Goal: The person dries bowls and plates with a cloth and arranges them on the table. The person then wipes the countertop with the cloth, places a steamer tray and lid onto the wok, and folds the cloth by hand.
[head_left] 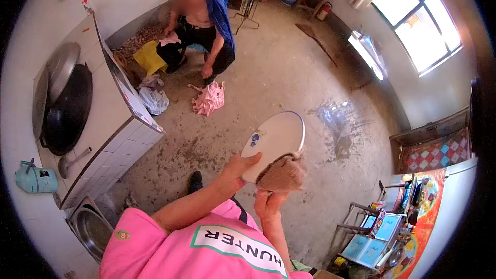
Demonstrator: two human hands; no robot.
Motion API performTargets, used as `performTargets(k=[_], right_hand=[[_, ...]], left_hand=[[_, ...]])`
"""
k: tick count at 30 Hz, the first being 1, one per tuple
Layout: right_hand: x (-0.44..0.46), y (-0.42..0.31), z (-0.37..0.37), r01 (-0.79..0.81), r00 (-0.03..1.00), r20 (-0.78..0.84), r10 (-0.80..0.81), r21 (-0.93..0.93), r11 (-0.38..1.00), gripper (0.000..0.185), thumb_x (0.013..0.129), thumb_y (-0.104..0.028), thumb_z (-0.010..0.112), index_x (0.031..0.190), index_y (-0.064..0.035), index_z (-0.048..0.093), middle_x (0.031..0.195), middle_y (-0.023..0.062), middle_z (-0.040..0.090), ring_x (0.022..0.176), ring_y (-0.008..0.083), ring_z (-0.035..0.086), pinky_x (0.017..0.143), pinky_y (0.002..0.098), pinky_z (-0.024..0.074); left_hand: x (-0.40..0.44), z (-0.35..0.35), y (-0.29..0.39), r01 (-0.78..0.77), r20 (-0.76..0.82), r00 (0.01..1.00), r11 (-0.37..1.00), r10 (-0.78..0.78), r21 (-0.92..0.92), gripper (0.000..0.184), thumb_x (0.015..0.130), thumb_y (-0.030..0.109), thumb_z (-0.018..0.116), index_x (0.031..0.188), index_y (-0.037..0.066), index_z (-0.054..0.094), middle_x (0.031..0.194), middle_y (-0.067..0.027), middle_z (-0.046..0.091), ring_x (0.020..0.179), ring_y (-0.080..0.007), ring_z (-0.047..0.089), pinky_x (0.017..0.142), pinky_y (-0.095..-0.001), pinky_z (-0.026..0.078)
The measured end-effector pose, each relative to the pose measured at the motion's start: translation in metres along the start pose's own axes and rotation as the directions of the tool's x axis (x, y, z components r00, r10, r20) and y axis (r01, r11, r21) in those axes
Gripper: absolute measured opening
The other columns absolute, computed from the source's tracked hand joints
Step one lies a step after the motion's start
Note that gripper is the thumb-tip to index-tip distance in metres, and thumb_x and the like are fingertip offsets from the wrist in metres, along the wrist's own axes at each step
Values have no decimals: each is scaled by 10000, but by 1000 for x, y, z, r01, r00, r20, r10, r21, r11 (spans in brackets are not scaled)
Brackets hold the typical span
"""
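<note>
My left hand (242, 169) grips a white plate (276, 134) by its near left edge, thumb lying on its face. The plate has a blue rim and a small blue flower pattern, and it is held tilted up in front of me. A brown cloth (283, 174) covers part of the plate's lower right rim. My right hand (270, 201) is closed on that cloth from below and presses it against the plate; some of its fingers are hidden behind the cloth.
Another person (199, 31) crouches by the far wall near a pink cloth (209, 98) and a yellow bag (150, 58). On the left, a tiled stove (116, 139) carries a black wok (67, 111) and a ladle (72, 163). A metal sink (92, 227) sits below; a blue cabinet (372, 243) stands right.
</note>
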State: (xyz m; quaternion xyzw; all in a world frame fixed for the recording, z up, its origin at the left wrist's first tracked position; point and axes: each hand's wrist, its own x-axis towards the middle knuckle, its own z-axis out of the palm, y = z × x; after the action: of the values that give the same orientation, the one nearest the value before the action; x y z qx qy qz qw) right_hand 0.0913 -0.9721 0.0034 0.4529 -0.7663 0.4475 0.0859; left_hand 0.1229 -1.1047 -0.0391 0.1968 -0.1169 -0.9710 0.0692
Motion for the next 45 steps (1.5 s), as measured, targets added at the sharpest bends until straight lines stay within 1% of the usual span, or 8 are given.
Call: performTargets(k=[4, 8, 21, 23, 29, 35, 38, 45], right_hand=[[20, -4, -3, -304, 874, -218, 435, 454, 837, 623, 971, -355, 496, 1468, -48, 278, 1429, 103, 404, 1283, 251, 445, 1018, 380, 396], [52, 2, -35, -371, 800, -6, 600, 782, 502, 543, 1007, -293, 402, 1477, -53, 278, 1422, 114, 425, 1289, 213, 450, 1019, 352, 414], [59, 52, -73, -808, 555, 666, 498, 575, 132, 676, 869, -256, 665, 1424, 22, 395, 1352, 148, 528, 1213, 244, 526, 992, 358, 433], [59, 47, -74, -824, 522, 694, 496, 560, 84, 687, 844, -261, 692, 1406, 23, 420, 1340, 142, 539, 1201, 240, 535, 993, 360, 432], [44, 44, -67, -835, 518, 646, 560, 525, 166, 645, 724, -135, 691, 1321, 19, 502, 1186, 97, 616, 1062, 212, 595, 920, 329, 455], [25, 35, -50, -790, 509, 511, 693, 598, 139, 581, 674, -60, 605, 1247, 17, 541, 1084, 90, 639, 960, 193, 626, 843, 299, 493], [18, 31, -47, -731, 516, 458, 724, 676, 93, 582, 694, -61, 583, 1267, 16, 520, 1122, 110, 629, 974, 211, 634, 853, 319, 514], [28, -1, -18, -590, 536, 485, 691, 801, -104, 634, 701, -88, 573, 1315, 18, 458, 1165, 151, 611, 983, 242, 644, 848, 323, 531]], left_hand=[[2, 3, -2, -30, -72, 997, 998, 35, 60, 452, 847, 75, 711, 1254, -17, 535, 1161, -144, 644, 1012, -253, 656, 884, -397, 552], [1, -5, 6, -55, -135, 988, 982, 80, 179, 450, 817, 54, 737, 1224, -20, 559, 1097, -142, 670, 922, -241, 682, 821, -391, 578], [3, 19, 71, -175, 293, 938, 479, -184, 860, 447, 709, 87, 767, 1115, -36, 626, 983, -95, 700, 848, -157, 663, 750, -314, 540], [4, 29, 75, -196, 256, 944, 270, -209, 943, 431, 700, 144, 789, 1066, -27, 640, 952, -101, 699, 853, -148, 653, 747, -319, 531], [15, 23, 74, -165, 207, 941, 171, -269, 971, 486, 650, 195, 805, 1041, -39, 637, 943, -149, 697, 850, -200, 671, 725, -327, 530], [45, 6, 80, -296, 313, 917, 102, -248, 950, 453, 850, 331, 714, 1112, -29, 628, 1031, -141, 690, 932, -221, 664, 824, -330, 525], [51, -3, 91, -55, 247, 959, 769, -136, 637, 573, 963, 506, 507, 1206, -6, 592, 1108, -145, 668, 1031, -244, 639, 935, -364, 494], [78, -3, 40, 140, 459, 864, 974, -208, 177, 846, 911, 713, 266, 1271, 5, 556, 1225, -198, 610, 1184, -286, 566, 1019, -422, 441]])
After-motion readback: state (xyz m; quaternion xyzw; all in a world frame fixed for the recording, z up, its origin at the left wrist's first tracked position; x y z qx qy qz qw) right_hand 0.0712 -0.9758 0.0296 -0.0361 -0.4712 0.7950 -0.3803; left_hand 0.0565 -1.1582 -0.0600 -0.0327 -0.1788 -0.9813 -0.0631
